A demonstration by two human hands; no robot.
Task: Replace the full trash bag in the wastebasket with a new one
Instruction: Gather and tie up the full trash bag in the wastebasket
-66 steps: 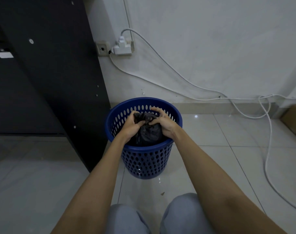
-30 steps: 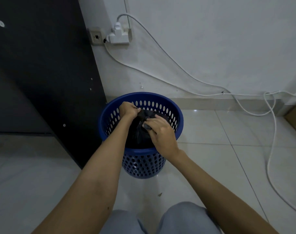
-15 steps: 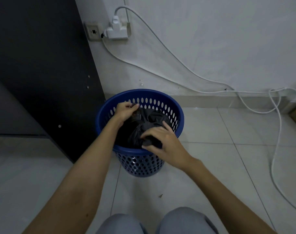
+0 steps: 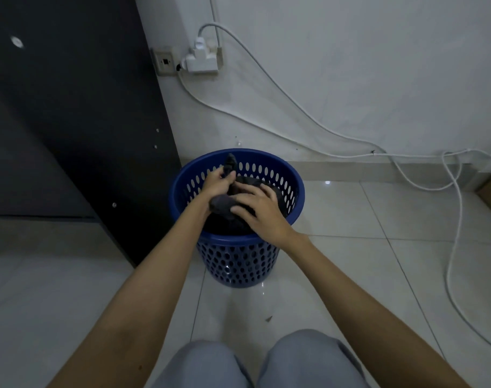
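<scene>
Two bare hands work at the frame centre: the left hand [image 4: 217, 182] is closed around the twisted neck of the black plastic trash bag [image 4: 255, 189], and the right hand [image 4: 259, 210] presses open-fingered on its bulk. Thin plastic could tear if yanked. The bag sits inside the blue perforated plastic wastebasket [image 4: 238, 256].

Most of the black trash bag [image 4: 224, 205], behind hands and wastebasket [image 4: 238, 264] wall.
</scene>
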